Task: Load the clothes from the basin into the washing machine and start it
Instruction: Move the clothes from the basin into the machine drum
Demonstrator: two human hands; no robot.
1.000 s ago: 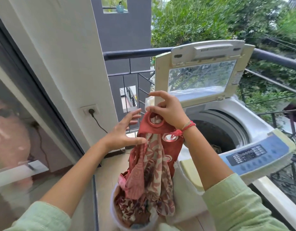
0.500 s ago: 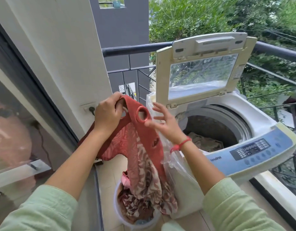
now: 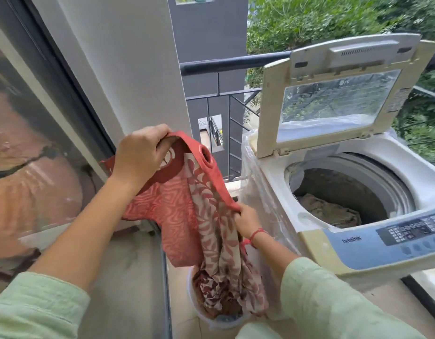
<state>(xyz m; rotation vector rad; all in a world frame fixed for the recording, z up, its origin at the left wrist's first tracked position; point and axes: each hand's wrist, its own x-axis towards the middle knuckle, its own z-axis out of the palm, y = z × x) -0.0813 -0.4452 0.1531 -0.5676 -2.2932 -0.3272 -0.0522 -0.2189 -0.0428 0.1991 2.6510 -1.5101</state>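
Now | left hand (image 3: 138, 152), right hand (image 3: 245, 220): grip pinching red curtain (image 3: 177, 211) | its tail in basin (image 3: 204, 317) | drum (image 3: 338, 182) holds drab cloth (image 3: 331, 211)

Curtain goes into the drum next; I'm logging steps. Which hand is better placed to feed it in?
Likely the right hand: it grips the curtain beside the washing machine, nearer the drum. The left hand holds the top farther off.

Soft daylight, wide-angle edge distortion.

A white wall (image 3: 128, 69) stands beside a dark-framed glass door (image 3: 28, 143); a black railing (image 3: 231, 62) — daylit — fronts green trees (image 3: 309, 18).
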